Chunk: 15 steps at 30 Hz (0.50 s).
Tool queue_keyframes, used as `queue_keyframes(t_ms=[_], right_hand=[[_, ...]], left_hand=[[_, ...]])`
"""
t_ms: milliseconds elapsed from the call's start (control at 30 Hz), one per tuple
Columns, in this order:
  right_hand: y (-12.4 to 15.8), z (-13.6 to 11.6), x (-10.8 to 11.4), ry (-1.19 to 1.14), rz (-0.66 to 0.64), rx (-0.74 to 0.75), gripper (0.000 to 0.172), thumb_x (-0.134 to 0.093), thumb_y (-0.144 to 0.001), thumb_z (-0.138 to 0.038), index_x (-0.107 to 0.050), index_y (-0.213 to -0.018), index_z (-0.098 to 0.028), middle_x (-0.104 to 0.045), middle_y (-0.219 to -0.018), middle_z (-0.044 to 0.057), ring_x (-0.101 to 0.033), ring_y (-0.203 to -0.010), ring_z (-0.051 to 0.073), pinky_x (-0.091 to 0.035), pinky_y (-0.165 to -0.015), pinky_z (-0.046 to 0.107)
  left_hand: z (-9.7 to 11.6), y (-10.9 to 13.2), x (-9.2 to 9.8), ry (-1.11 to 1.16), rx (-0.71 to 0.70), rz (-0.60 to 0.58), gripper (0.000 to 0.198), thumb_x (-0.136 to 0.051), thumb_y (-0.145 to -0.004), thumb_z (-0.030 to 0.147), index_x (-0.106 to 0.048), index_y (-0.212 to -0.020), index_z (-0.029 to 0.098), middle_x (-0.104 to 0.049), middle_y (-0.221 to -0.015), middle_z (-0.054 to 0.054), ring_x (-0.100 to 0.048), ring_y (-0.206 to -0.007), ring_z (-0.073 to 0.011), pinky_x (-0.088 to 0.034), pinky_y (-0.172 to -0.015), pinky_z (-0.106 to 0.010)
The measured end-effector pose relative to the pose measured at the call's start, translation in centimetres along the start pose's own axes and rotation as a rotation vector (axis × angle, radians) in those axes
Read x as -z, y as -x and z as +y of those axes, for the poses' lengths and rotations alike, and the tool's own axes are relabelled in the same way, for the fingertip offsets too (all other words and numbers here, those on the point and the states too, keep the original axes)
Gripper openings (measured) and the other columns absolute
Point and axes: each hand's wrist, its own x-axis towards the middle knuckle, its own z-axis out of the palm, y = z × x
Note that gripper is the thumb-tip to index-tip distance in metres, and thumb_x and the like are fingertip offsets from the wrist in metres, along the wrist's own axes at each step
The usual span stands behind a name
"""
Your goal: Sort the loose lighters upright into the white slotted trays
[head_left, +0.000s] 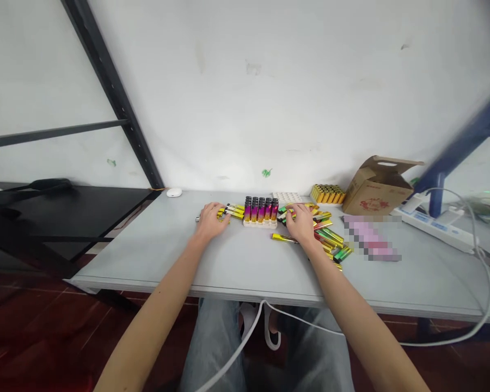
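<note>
Several purple-to-yellow lighters (261, 210) with black tops stand upright in rows in a small white tray (260, 224) at the middle of the table. My left hand (210, 220) lies left of the tray over yellow lighters (234, 211), its thumb apart from its fingers. One lighter's metal end peeks out beyond that hand. Right of the tray, my right hand (300, 222) rests on a loose pile of yellow, green and red lighters (329, 235), thumb and fingers apart. Its palm hides part of the pile. A single yellow lighter (283, 238) lies near its wrist.
At the back stand a white tray with holes (286, 197) and a tray of yellow lighters (328, 194). An open cardboard box (373, 190), a blurred pink item (371, 238) and a white power strip (436, 226) are on the right. A white case (173, 193) sits back left.
</note>
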Motion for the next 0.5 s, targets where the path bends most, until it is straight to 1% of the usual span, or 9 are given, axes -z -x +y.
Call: queue_keyframes(t_ms=[100, 167, 233, 300, 367, 433, 500], right_hand=[[0.1, -0.2, -0.2, -0.012, -0.001, 0.008, 0.023, -0.048, -0.084, -0.019, -0.069, -0.092, -0.016, -0.072, -0.097, 0.011, -0.06, -0.099, 0.028, -0.042, -0.095, 0.041], [0.1, -0.1, -0.4, -0.005, 0.009, 0.006, 0.022, -0.048, -0.084, -0.02, -0.069, -0.091, -0.016, -0.072, -0.096, 0.012, -0.061, -0.098, 0.028, -0.042, -0.094, 0.041], [0.1, 0.1, -0.5, 0.003, 0.017, 0.006, 0.022, -0.049, -0.083, -0.02, -0.069, -0.09, -0.016, -0.072, -0.095, 0.012, -0.061, -0.097, 0.028, -0.042, -0.094, 0.041], [0.1, 0.3, -0.7, 0.005, 0.014, 0.006, 0.021, -0.049, -0.083, -0.021, -0.069, -0.089, -0.016, -0.071, -0.094, 0.012, -0.061, -0.096, 0.028, -0.042, -0.093, 0.041], [0.2, 0.4, -0.8, 0.005, 0.006, 0.01, 0.021, -0.05, -0.083, -0.021, -0.069, -0.088, -0.017, -0.071, -0.093, 0.011, -0.06, -0.095, 0.028, -0.042, -0.093, 0.041], [0.3, 0.4, -0.8, 0.009, 0.003, 0.009, 0.02, -0.05, -0.083, -0.022, -0.069, -0.087, -0.017, -0.071, -0.092, 0.011, -0.06, -0.096, 0.028, -0.041, -0.093, 0.041], [0.4, 0.5, -0.8, 0.013, -0.002, 0.001, 0.02, -0.05, -0.083, -0.022, -0.069, -0.087, -0.017, -0.071, -0.093, 0.011, -0.059, -0.097, 0.028, -0.041, -0.094, 0.041]], left_hand=[[0.2, 0.2, 0.0, 0.011, -0.059, -0.042, 0.032, -0.06, -0.082, 0.035, -0.065, -0.111, 0.021, -0.064, -0.116, -0.009, -0.055, -0.114, -0.0279, -0.041, -0.103, -0.043], [0.3, 0.2, 0.0, -0.006, -0.041, -0.047, 0.037, -0.06, -0.082, 0.036, -0.063, -0.115, 0.02, -0.063, -0.119, -0.011, -0.054, -0.117, -0.0291, -0.04, -0.105, -0.044], [0.3, 0.2, 0.0, -0.009, 0.027, -0.029, 0.046, -0.057, -0.085, 0.036, -0.055, -0.127, 0.018, -0.061, -0.126, -0.013, -0.052, -0.121, -0.0308, -0.038, -0.106, -0.045], [-0.1, 0.1, 0.2, 0.014, 0.112, 0.008, 0.055, -0.047, -0.091, 0.035, -0.039, -0.143, 0.018, -0.057, -0.135, -0.013, -0.049, -0.126, -0.031, -0.036, -0.107, -0.048], [-0.7, 0.0, 0.4, 0.026, 0.2, 0.043, 0.058, -0.038, -0.096, 0.033, -0.025, -0.15, 0.017, -0.053, -0.14, -0.014, -0.047, -0.129, -0.0306, -0.035, -0.108, -0.05], [-1.3, -0.1, 0.5, 0.002, 0.285, 0.038, 0.057, -0.035, -0.097, 0.032, -0.024, -0.15, 0.015, -0.052, -0.141, -0.015, -0.046, -0.131, -0.0309, -0.032, -0.11, -0.05], [-1.7, -0.1, 0.4, -0.045, 0.345, -0.022, 0.055, -0.036, -0.096, 0.031, -0.031, -0.147, 0.012, -0.053, -0.14, -0.017, -0.044, -0.134, -0.0321, -0.029, -0.112, -0.051]])
